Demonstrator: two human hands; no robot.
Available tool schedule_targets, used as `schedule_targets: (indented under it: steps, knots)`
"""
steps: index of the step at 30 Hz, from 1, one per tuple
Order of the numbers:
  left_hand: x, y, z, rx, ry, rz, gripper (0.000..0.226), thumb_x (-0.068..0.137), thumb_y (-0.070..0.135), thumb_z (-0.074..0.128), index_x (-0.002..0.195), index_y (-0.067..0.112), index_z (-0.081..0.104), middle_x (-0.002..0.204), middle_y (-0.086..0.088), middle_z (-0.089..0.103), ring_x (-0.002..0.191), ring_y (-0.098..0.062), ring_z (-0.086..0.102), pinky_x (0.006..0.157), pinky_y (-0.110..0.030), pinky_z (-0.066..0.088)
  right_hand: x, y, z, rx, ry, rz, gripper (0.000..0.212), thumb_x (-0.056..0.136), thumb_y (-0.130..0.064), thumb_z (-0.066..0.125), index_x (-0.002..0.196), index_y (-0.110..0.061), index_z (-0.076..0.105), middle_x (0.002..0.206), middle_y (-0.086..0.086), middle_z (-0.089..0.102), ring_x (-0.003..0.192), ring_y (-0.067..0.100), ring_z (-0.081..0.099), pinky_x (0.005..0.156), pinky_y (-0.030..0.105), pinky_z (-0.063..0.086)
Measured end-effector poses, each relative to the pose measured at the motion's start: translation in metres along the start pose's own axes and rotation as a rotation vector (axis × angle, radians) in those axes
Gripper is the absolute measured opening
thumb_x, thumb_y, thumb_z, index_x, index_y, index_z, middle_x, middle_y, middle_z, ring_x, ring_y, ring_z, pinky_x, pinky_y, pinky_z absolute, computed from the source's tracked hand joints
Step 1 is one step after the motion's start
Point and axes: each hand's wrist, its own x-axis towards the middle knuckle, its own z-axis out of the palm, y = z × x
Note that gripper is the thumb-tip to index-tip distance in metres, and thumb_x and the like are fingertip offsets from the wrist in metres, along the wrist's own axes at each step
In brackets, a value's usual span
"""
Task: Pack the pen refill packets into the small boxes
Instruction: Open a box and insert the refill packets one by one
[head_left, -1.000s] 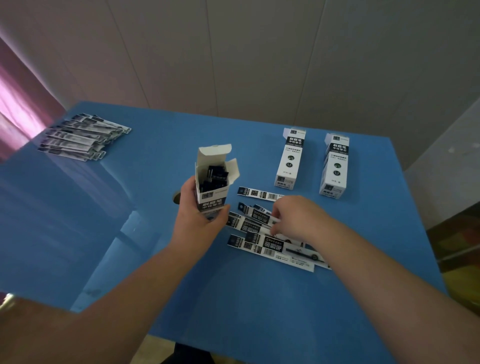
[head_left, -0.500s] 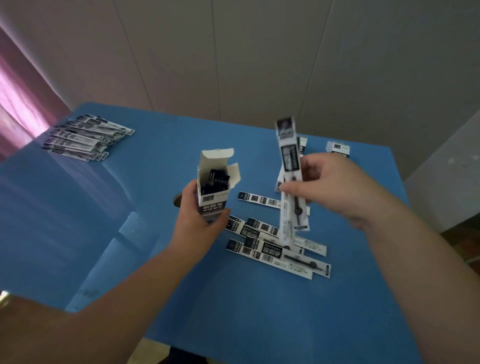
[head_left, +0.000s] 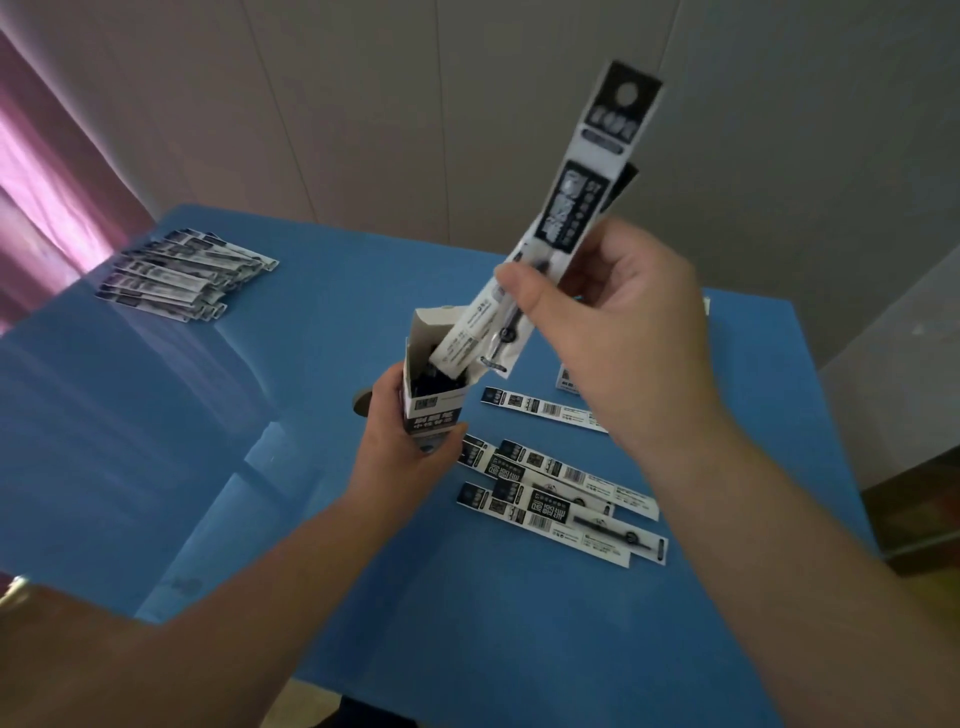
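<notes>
Two hands: right (head_left: 613, 332) pinches packet (head_left: 576, 208), left (head_left: 402, 447) grips box (head_left: 434, 384).

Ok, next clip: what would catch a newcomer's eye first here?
The long packet pinched in the right hand, raised at centre and tilted, its lower end entering the open box that the left hand grips upright. Then the loose packets strewn on the blue table just below, and a stack at its far left corner.

Both forearms are bare with no sleeves showing, and the left hand (head_left: 402, 457) and right hand (head_left: 618, 332) wear no gloves.
</notes>
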Motion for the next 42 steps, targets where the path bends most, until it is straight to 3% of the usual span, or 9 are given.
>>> schedule_targets:
  steps: [7,12,16,19,24,28,33,39,42]
  knots:
    - [0.001,-0.001,0.002,-0.022,-0.017,0.016,0.087,0.083,-0.002,0.077,0.108,0.074,0.042,0.101,0.031,0.061,0.095,0.001,0.067,0.072,-0.013,0.054,0.001,0.006,0.027,-0.131,-0.087,-0.066,0.014,0.082,-0.031,0.081,0.085,-0.025,0.068,0.079,-0.014,0.072,0.073,0.001,0.07,0.064,0.018,0.056]
    - [0.002,-0.002,0.002,-0.044,-0.015,0.03,0.078,0.079,0.008,0.074,0.11,0.072,0.044,0.102,0.028,0.062,0.095,-0.004,0.069,0.074,-0.02,0.057,-0.004,0.025,0.035,-0.165,-0.227,0.049,0.015,0.081,-0.031,0.082,0.086,-0.033,0.067,0.085,-0.02,0.072,0.078,-0.006,0.067,0.066,0.007,0.05]
    - [0.003,-0.002,0.004,-0.024,-0.025,0.05,0.082,0.078,0.003,0.072,0.112,0.072,0.044,0.105,0.028,0.063,0.093,-0.002,0.069,0.073,-0.018,0.057,-0.007,0.036,0.031,-0.351,-0.342,0.12,0.02,0.076,-0.039,0.084,0.086,-0.038,0.066,0.083,-0.02,0.065,0.081,-0.014,0.056,0.06,0.008,0.04]
    - [0.003,-0.004,0.004,-0.032,-0.034,0.057,0.083,0.078,0.002,0.072,0.116,0.071,0.044,0.107,0.028,0.063,0.098,-0.003,0.068,0.075,-0.017,0.056,-0.002,0.027,0.022,-0.284,-0.368,0.068,0.024,0.073,-0.041,0.084,0.087,-0.047,0.064,0.088,-0.021,0.067,0.084,-0.009,0.058,0.066,0.003,0.04]
    - [0.004,-0.003,0.003,-0.005,-0.036,0.08,0.084,0.078,0.002,0.073,0.119,0.069,0.042,0.107,0.029,0.061,0.098,-0.002,0.067,0.074,-0.016,0.055,0.005,0.022,0.019,-0.403,-0.468,0.079,0.007,0.081,-0.037,0.079,0.084,-0.036,0.073,0.081,-0.016,0.07,0.078,-0.003,0.064,0.063,0.015,0.044]
    - [0.005,-0.008,0.005,-0.004,-0.037,0.074,0.078,0.08,0.002,0.073,0.114,0.067,0.046,0.104,0.023,0.064,0.094,-0.007,0.069,0.074,-0.02,0.056,0.008,0.019,0.032,-0.602,-0.541,0.054,0.015,0.084,-0.036,0.074,0.078,-0.025,0.067,0.072,-0.008,0.065,0.071,0.011,0.062,0.057,0.028,0.043]
    - [0.004,-0.005,0.002,-0.018,-0.023,0.053,0.082,0.082,-0.002,0.076,0.115,0.066,0.044,0.105,0.033,0.058,0.098,0.001,0.066,0.071,-0.013,0.054,0.011,0.007,0.021,-0.595,-0.51,-0.033,0.007,0.089,-0.041,0.069,0.092,-0.036,0.071,0.07,-0.023,0.06,0.065,-0.006,0.056,0.054,0.014,0.036]
    - [0.005,-0.004,0.006,-0.018,-0.043,0.073,0.08,0.082,-0.006,0.075,0.115,0.061,0.048,0.105,0.007,0.064,0.094,-0.022,0.069,0.076,-0.038,0.061,0.015,0.012,0.04,-0.794,-0.639,-0.02,0.009,0.088,-0.023,0.069,0.09,-0.028,0.076,0.088,-0.007,0.07,0.084,0.015,0.065,0.069,0.032,0.055]
    - [0.005,-0.003,0.004,-0.009,-0.042,0.06,0.085,0.082,-0.004,0.073,0.114,0.069,0.044,0.104,0.023,0.063,0.092,-0.006,0.068,0.073,-0.021,0.057,0.019,0.019,0.036,-0.702,-0.547,-0.02,0.011,0.078,-0.033,0.079,0.084,-0.028,0.072,0.083,-0.011,0.068,0.078,0.005,0.063,0.06,0.026,0.05]
